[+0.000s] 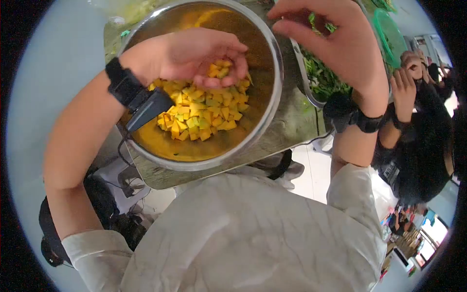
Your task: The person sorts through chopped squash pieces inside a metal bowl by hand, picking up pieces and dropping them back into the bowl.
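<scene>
Over a wide steel bowl [265, 121], my left hand [204, 56] is cupped palm up with curled fingers. Several orange-yellow pumpkin cubes [220, 69] rest in it. Beneath it, a heap of diced pumpkin [199, 112] covers part of the bowl's bottom; some cubes have a greenish tint. My right hand [328, 29] is raised at the upper right, beside the bowl and above a metal tray [316, 102] of cut green vegetables [321, 73]. Its thumb and fingers are apart, and I see nothing between them. Both wrists wear black straps.
Bowl and tray stand on a worn table [296, 124]. A green plastic basket [389, 36] is beyond the tray. At the right sits another person in black [423, 141], with a hand raised close to my right forearm. A black cable [122, 151] hangs at the left edge.
</scene>
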{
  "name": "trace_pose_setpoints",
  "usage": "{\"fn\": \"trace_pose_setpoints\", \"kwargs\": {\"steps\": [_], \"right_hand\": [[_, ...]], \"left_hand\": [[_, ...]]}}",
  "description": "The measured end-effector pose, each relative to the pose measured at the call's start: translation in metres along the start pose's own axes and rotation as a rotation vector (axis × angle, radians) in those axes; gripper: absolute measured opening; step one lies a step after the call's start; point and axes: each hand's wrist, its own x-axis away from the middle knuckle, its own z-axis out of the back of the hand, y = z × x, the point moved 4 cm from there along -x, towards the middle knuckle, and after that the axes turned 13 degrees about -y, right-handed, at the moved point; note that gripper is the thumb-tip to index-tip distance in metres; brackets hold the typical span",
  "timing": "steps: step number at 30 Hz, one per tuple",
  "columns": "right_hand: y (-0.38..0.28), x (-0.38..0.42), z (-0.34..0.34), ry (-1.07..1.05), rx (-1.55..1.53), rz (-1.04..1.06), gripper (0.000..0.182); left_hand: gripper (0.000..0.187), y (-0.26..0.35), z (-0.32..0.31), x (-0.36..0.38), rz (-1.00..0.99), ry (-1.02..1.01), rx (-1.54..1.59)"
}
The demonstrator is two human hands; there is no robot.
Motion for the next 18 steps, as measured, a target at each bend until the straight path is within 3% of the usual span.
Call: {"fn": "trace_pose_setpoints", "kwargs": {"steps": [1, 4, 7, 11, 14, 18], "right_hand": [[0.005, 0.007, 0.002, 0.004, -0.038, -0.078, 0.019], [0.076, 0.037, 0.006, -0.062, -0.066, -0.26, 0.018], [0.147, 0.062, -0.022, -0.084, 0.063, -0.155, 0.016], [0.158, 0.067, -0.046, -0.135, 0.051, -0.151, 0.019], [0.161, 0.067, -0.054, -0.168, 0.098, -0.168, 0.021], [0.163, 0.075, -0.052, -0.16, 0.151, -0.144, 0.015]], "left_hand": [[0.045, 0.001, -0.004, 0.004, -0.049, 0.08, -0.054], [0.041, 0.001, 0.003, 0.019, -0.012, -0.038, -0.328], [0.035, 0.005, 0.002, 0.045, -0.086, 0.139, -0.638], [0.023, 0.012, -0.024, 0.066, 0.102, 0.454, -0.809], [0.026, 0.011, -0.049, 0.086, -0.082, 0.627, -1.395], [0.028, -0.009, -0.09, 0.116, -0.029, 0.775, -1.456]]}}
